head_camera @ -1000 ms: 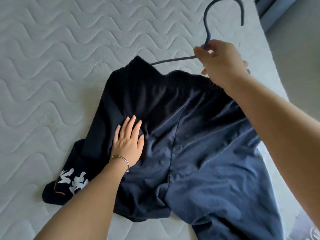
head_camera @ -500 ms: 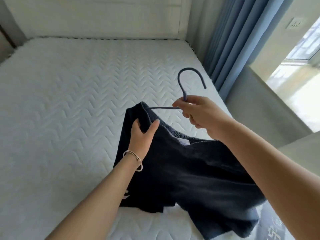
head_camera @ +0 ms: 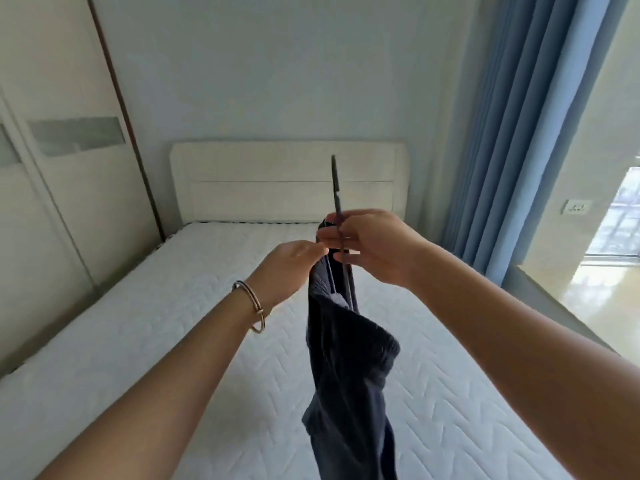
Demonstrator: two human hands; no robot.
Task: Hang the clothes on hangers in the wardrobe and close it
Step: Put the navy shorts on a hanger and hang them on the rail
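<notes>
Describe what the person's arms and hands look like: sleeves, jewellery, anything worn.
No gloves on either hand. The left hand has a thin metal-coloured bangle at its wrist; the right hand shows nothing worn at its wrist. No sleeves show anywhere up to the frame edge.

No legible text, label, brand, number or sign found: none on the dark garment (head_camera: 349,375), the hanger (head_camera: 335,188), the wall socket (head_camera: 576,206) or the wardrobe door (head_camera: 69,202).
</notes>
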